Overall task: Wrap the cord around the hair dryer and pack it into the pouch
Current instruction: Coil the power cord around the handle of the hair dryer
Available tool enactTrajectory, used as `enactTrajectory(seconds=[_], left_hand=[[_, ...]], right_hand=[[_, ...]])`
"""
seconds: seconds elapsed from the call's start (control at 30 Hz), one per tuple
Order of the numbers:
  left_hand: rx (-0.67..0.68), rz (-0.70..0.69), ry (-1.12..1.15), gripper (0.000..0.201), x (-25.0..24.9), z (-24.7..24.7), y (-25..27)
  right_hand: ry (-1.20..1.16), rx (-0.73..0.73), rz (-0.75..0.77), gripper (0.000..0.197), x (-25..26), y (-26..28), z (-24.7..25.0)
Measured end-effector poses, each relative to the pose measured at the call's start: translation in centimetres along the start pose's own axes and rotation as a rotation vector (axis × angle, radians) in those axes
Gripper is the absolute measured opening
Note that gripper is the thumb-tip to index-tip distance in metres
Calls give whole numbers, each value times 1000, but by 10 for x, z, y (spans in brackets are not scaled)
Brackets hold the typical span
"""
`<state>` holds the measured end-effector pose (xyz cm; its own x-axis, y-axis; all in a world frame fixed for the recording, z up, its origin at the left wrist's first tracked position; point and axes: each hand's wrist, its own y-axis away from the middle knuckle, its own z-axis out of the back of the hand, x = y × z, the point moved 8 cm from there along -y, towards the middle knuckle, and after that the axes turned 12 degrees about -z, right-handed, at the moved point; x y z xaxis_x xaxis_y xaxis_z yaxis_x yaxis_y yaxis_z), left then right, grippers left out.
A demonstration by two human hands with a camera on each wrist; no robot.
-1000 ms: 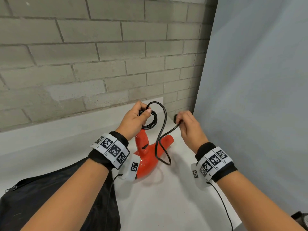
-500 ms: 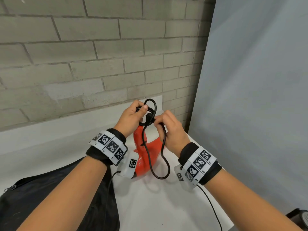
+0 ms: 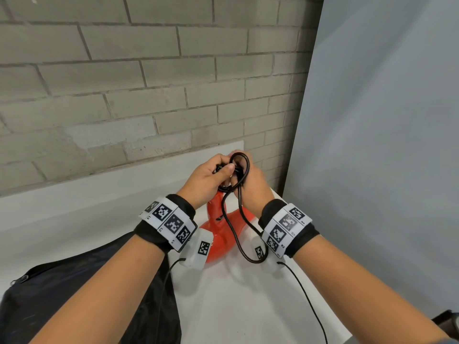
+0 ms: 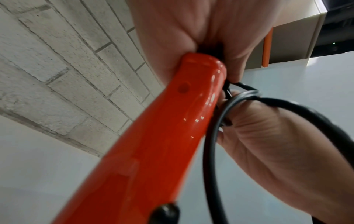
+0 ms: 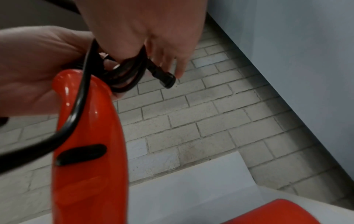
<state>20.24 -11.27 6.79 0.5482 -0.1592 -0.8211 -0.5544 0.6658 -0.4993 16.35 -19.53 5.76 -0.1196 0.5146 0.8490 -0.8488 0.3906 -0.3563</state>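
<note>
Brick wall (image 3: pixel 149 95) close ahead, grey panel (image 3: pixel 385 145) right — bare tabletop (image 3: pixel 74 207) left.

Since a second ago the right hand (image 3: pixel 250 184) has crossed from 3 o'clock of the left hand (image 3: pixel 206 180) to press against it — carrying the plug (image 5: pixel 162 75) in. The cord (image 3: pixel 238 219) slack now hangs in a narrower, longer loop.

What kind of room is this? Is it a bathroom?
Probably not a bathroom; it looks more like a plain work or recording corner. There is a bare grey brick wall, a white table and a plain grey panel, with no sink or mirror in view.
</note>
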Motion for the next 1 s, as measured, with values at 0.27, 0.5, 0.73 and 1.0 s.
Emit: enactTrajectory(seconds=[0.27,0.5,0.73,1.0], left_hand=[[-56,-24,21,14,1,4,1],[-79,-32,40,30,1,-4,-2],[-183,-32,-67,18,-3,6,-4],[-193,-2,32,19,2,7,-2]], right_hand=[[382,310,20,31,-35,10,1],[808,425,-470,27,-131,28,17],[939,464,-571,33,-138,30,8],[1146,652,-701,34,-141,42,4]])
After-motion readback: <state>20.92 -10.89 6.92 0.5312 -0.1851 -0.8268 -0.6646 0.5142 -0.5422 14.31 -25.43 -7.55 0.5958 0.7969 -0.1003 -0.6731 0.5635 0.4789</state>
